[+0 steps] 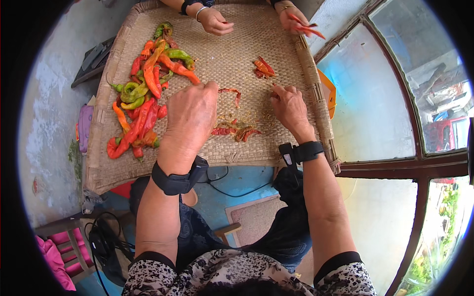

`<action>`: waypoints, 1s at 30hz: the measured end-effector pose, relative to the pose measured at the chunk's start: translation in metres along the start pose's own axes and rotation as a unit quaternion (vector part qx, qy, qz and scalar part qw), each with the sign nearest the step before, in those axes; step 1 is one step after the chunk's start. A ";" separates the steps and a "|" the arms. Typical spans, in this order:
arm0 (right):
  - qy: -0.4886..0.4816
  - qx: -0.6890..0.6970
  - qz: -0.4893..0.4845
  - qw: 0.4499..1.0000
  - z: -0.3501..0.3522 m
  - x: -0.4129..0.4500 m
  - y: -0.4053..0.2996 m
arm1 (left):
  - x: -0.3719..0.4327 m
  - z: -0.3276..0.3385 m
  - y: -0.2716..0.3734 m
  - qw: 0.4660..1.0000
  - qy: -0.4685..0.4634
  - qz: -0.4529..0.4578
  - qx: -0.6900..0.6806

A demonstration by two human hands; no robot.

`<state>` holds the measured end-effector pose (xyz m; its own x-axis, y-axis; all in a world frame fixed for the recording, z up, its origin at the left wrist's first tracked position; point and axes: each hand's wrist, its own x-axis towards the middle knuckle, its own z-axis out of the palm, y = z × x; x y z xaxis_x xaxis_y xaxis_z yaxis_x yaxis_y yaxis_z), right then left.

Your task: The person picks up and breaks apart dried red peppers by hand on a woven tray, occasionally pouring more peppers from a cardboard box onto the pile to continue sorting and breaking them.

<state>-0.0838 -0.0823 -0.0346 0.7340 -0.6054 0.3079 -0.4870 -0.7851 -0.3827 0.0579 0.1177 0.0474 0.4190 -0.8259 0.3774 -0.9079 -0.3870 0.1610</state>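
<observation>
A large woven tray [237,48] lies before me. My left hand [194,111] is closed beside a heap of red, orange and green chili peppers [150,85], its fingertips at one end of a strip of dried red pepper [234,92]. Over the right part of the tray is my right hand [290,107], fingers curled, with a small dark red bit at the fingertips. Between my hands lie scattered pepper seeds [255,120] and pieces of dried pepper [237,132]. More red pepper pieces [264,67] rest just beyond my right hand.
Across the tray, another person's hand [216,22] is above the weave, and that person's other hand [294,22] holds red pepper strips [309,27]. A framed window [370,92] is at the right, a wall at the left. A black cable [237,194] runs below the tray.
</observation>
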 end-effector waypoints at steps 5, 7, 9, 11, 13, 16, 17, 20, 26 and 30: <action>-0.073 -0.025 -0.003 0.997 -0.001 -0.003 -0.005 | 0.001 0.004 0.005 1.000 -0.008 0.002 -0.002; -0.098 0.031 0.023 0.994 -0.005 0.001 -0.002 | 0.001 0.005 0.005 1.000 -0.012 0.000 -0.001; -0.124 0.089 0.048 0.987 -0.009 0.000 -0.003 | 0.000 0.004 0.005 1.000 -0.010 0.011 -0.012; -0.085 0.080 0.038 0.992 -0.014 -0.007 -0.009 | -0.001 0.004 0.003 1.000 -0.011 0.011 -0.012; -0.069 0.056 0.021 0.996 -0.012 -0.013 -0.009 | 0.000 0.005 0.006 1.000 -0.011 0.016 -0.018; -0.074 0.021 0.004 0.997 -0.010 -0.015 -0.009 | 0.002 0.008 0.011 0.999 -0.025 0.014 -0.022; -0.095 0.011 0.006 0.995 -0.010 -0.015 -0.009 | 0.002 0.009 0.013 0.999 -0.029 0.016 -0.021; -0.112 0.019 -0.003 0.994 -0.010 -0.014 -0.021 | 0.003 0.012 0.013 0.999 -0.035 0.019 -0.016; -0.065 0.073 -0.020 0.995 -0.003 -0.015 -0.019 | 0.005 0.016 0.019 0.999 -0.030 0.028 -0.025; 0.046 0.239 0.044 0.969 -0.027 -0.001 0.003 | 0.004 0.014 0.019 0.999 -0.027 0.034 -0.031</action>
<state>-0.0988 -0.0879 -0.0130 0.6434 -0.6933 0.3246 -0.2538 -0.5932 -0.7640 0.0427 0.1012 0.0391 0.3542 -0.8715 0.3391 -0.9329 -0.3043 0.1925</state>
